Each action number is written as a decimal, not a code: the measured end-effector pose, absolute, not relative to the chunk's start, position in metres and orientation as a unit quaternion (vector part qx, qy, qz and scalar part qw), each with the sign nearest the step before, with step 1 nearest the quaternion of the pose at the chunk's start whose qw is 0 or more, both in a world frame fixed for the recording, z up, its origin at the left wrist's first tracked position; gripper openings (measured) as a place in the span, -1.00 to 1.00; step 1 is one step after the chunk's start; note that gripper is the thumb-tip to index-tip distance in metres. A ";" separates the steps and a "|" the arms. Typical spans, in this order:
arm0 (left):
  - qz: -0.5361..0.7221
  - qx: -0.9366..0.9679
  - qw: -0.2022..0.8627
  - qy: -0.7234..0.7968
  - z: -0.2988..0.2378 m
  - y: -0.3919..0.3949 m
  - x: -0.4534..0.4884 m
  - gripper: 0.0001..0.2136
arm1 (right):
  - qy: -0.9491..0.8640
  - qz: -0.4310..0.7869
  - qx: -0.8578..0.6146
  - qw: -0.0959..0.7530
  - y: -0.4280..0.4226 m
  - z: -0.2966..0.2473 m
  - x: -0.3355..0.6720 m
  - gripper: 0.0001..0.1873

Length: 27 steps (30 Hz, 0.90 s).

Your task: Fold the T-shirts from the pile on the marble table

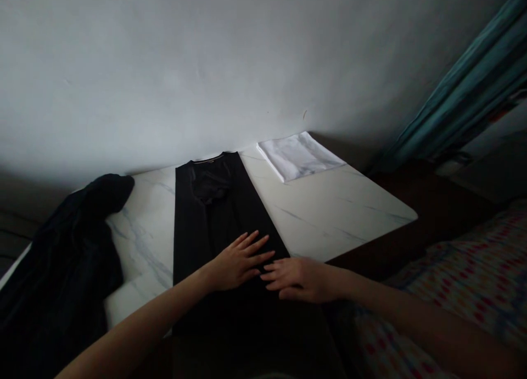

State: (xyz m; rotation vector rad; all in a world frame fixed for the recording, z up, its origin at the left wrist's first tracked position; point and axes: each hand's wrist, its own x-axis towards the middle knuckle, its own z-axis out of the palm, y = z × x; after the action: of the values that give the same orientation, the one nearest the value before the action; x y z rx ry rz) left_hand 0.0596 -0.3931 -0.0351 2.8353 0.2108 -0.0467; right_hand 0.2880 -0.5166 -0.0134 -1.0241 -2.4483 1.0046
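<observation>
Your left hand (235, 263) and right hand (300, 280), two in all, appear to rest flat, fingers spread and grasping nothing, on one long black cloth garment (191, 225) near the middle of one white, grey-veined table (346, 208). Leftwards, one crumpled dark cloth garment (82, 247) looks unfolded; your black one's sides seem turned in (its length probably remains to fold); rightwards, one white rectangular folded cloth (298, 156) looks finished.
</observation>
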 end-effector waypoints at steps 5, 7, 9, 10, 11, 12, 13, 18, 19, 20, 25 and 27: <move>-0.076 0.961 0.267 0.010 -0.014 -0.428 0.041 -0.47 | -0.800 0.257 -0.467 0.274 -0.432 -0.008 0.278 -0.58; -0.092 0.939 0.330 -0.014 -0.002 -0.430 0.037 -0.41 | -0.803 0.191 -0.507 0.248 -0.385 -0.019 0.268 -0.53; -0.091 0.918 0.386 -0.028 0.011 -0.422 0.036 -0.35 | -0.819 0.142 -0.523 0.189 -0.342 -0.031 0.257 -0.46; -0.082 0.913 0.400 -0.025 0.017 -0.414 0.037 -0.35 | -0.826 0.123 -0.526 0.159 -0.326 -0.037 0.252 -0.42; -0.062 0.915 0.398 -0.010 0.022 -0.403 0.037 -0.41 | -0.834 0.107 -0.525 0.133 -0.313 -0.042 0.248 -0.39; -0.030 0.926 0.376 0.018 0.025 -0.390 0.038 -0.48 | -0.841 0.092 -0.521 0.116 -0.305 -0.047 0.245 -0.37; 0.009 0.941 0.334 0.058 0.025 -0.375 0.039 -0.56 | -0.847 0.078 -0.514 0.107 -0.302 -0.051 0.244 -0.35; 0.139 0.935 0.068 0.320 -0.004 -0.304 0.020 -0.72 | -0.868 0.054 -0.480 0.118 -0.339 -0.068 0.253 -0.33; 0.150 0.916 0.041 0.369 -0.011 -0.296 0.010 -0.74 | -0.867 0.060 -0.478 0.127 -0.351 -0.070 0.258 -0.34; 0.160 0.893 0.020 0.420 -0.018 -0.292 -0.002 -0.75 | -0.862 0.066 -0.482 0.142 -0.362 -0.071 0.263 -0.36; 0.122 0.741 -0.043 0.659 -0.028 -0.287 -0.057 -0.60 | -0.712 0.055 -0.657 0.241 -0.373 -0.058 0.285 -0.64; 0.071 0.706 -0.020 0.705 -0.026 -0.285 -0.067 -0.56 | -0.640 0.040 -0.740 0.205 -0.358 -0.047 0.287 -0.70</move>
State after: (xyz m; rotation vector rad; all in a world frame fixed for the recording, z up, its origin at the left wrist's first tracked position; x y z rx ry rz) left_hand -0.0667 -0.2852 -0.0263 2.2465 2.2430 0.2255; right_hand 0.2873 -0.3577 -0.0473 -2.0623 -1.7833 0.1129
